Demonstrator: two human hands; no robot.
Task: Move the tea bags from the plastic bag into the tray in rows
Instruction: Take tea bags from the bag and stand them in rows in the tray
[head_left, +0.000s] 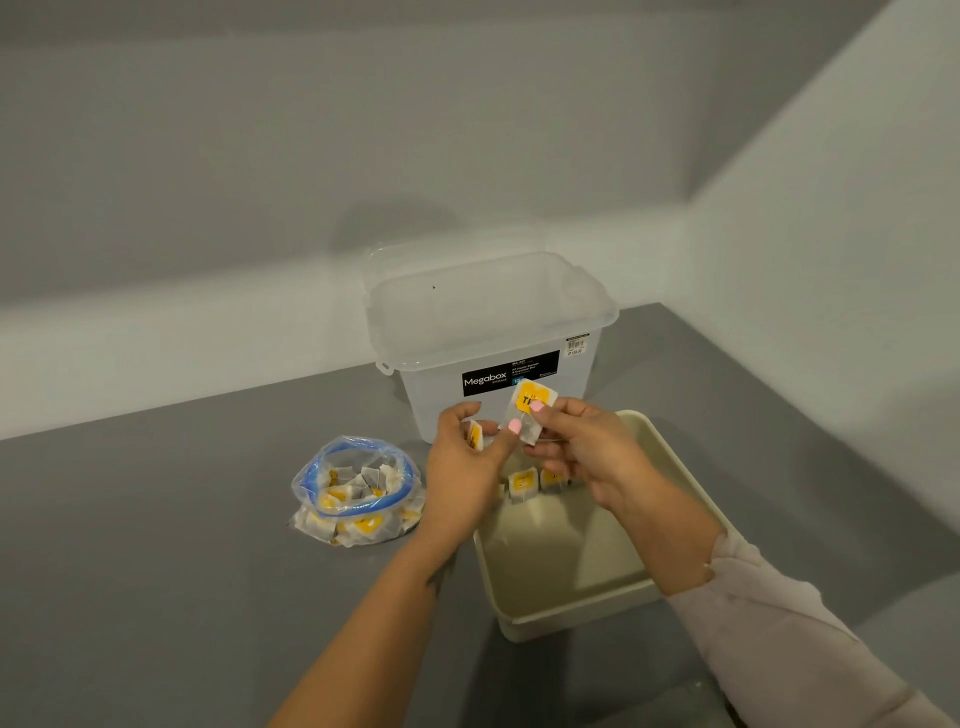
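A clear plastic bag (358, 491) with a blue zip rim lies open on the grey table, holding several tea bags with yellow tags. To its right stands a cream tray (571, 597); two tea bags (522, 484) lie side by side at its far end. Above the tray's far end, my right hand (587, 447) and my left thumb pinch one tea bag (530, 410) with a yellow tag. My left hand (462, 467) also grips another tea bag (474, 435) in its fingers.
A translucent Megabox storage box (493, 332) stands open just behind the tray and my hands. Grey walls close the table at the back and right. The grey table (156, 545) stretches to the left of the plastic bag.
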